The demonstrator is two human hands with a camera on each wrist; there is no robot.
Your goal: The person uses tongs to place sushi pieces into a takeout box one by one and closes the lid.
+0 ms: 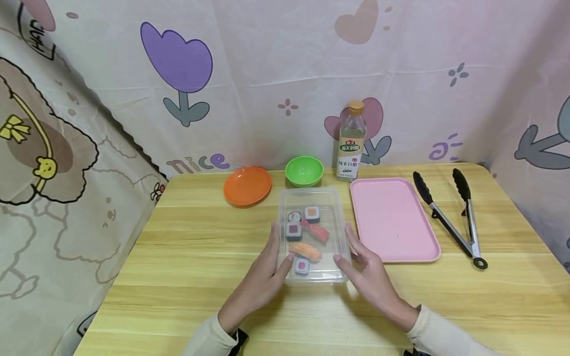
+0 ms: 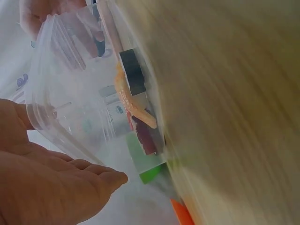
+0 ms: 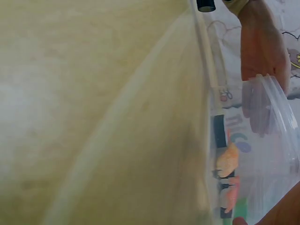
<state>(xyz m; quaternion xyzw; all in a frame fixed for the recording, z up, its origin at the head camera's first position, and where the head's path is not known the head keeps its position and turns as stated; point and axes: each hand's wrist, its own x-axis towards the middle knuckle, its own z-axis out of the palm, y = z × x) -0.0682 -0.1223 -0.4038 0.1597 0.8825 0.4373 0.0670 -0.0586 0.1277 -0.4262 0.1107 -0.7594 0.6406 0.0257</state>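
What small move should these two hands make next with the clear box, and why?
Probably lift the lid straight up. Both hands, left and right, lie against the sides of the clear box, fingers straight, while the toy sushi sits inside under the lid. The pink tray beside it is bare and the tongs lie untouched, so opening likely comes first.

An orange plate (image 1: 247, 185) and a green bowl (image 1: 304, 171) sit side by side at the back of the wooden desk (image 1: 187, 247). A vinegar bottle (image 1: 352, 143) stands at the bowl's 3 o'clock. A pink tray (image 1: 392, 220) lies at the bottle's 5 o'clock. Black-tipped tongs (image 1: 450, 217) lie at the tray's 3 o'clock. A flowered cloth (image 1: 267, 64) hangs behind.
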